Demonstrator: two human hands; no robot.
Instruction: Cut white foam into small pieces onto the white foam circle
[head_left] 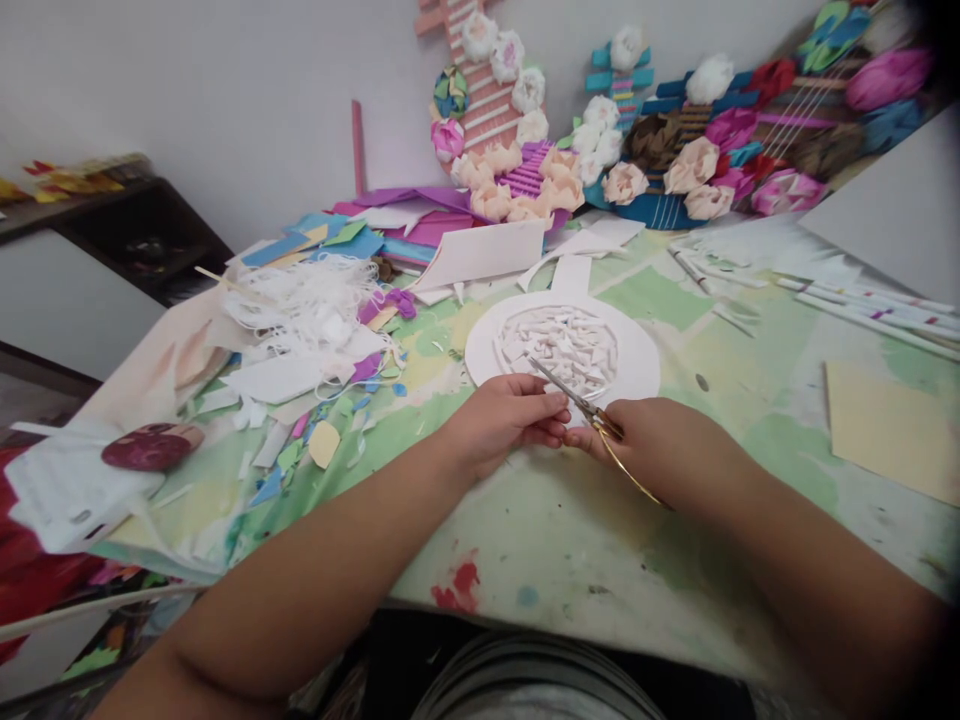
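Note:
My right hand [652,435] is closed around a pair of scissors [577,402] with gold handles, its blades pointing up and to the left. My left hand [521,415] meets it from the other side, thumb and fingers pinched together just below the blades. Whatever is in that pinch is too small or hidden to make out. Directly beyond both hands lies a white rounded cardboard cutout [637,350] with a narrow neck at its far end. Many short white rolled-paper bits [559,340] fill an oval ring on it.
White string [296,305] and colored paper scraps [324,445] cover the table's left side. Decorated paper guitars [502,120] lean against the wall. At right are paper sticks [877,310] and a beige sheet [892,430]. A dark red object [152,446] sits far left.

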